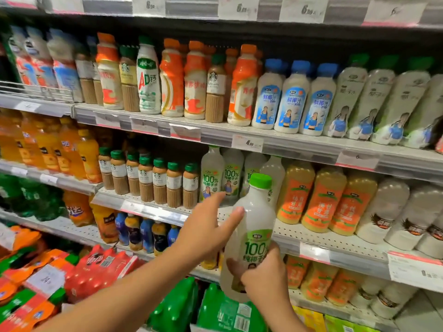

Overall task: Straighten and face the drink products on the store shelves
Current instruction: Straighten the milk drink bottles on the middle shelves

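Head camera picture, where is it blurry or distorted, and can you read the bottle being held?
Head view: wide-angle bend tilts the shelf edges; left and right margins smear, price tags unreadable. Centre is sharper: the coconut water bottle shows "100%", gripped low by the right hand, left hand touching its shoulder.

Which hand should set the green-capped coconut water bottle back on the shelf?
Right. The right hand already grips the coconut water bottle low on its body. The left hand only touches its shoulder with straight fingers, nearer the shelf gap.
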The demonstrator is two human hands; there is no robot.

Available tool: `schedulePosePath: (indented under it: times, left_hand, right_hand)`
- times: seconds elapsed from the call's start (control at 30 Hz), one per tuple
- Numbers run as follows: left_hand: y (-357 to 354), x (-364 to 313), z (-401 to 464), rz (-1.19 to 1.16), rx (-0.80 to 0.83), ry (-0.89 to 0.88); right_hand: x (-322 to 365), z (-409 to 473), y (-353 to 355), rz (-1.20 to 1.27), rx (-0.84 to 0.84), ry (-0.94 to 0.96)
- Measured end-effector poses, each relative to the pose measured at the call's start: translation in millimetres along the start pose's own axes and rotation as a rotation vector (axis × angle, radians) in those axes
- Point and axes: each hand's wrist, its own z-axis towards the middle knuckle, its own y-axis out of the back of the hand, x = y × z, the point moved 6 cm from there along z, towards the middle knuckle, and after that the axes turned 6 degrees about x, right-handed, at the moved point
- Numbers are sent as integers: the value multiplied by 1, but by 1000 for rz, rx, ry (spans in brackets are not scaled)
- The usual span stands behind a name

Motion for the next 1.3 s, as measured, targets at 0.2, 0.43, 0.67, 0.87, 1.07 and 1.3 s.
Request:
schedulePosePath:
  times: [0.2, 0.43, 0.67, 0.87, 1.07, 1.3]
  left_hand:
    - [52, -3, 120, 669, -198, -232]
    - [74, 20, 192, 838, -133, -340]
    - [77, 23, 199, 665, -284, -541]
    - [76, 29, 201, 632, -380, -635]
    - [73, 34, 203, 554, -419, -651]
    - [71, 38, 205, 535, -435, -633]
  right_hand:
    - [-6, 59, -11, 8, -105, 15]
    - [1, 95, -33, 24, -261, 12]
    - [8, 119, -60, -15, -360, -4]
    - [8, 141, -73, -2, -391, -36]
    - [1, 171, -80, -12, -379, -45]
    - [-11, 211, -93, 29, -262, -12]
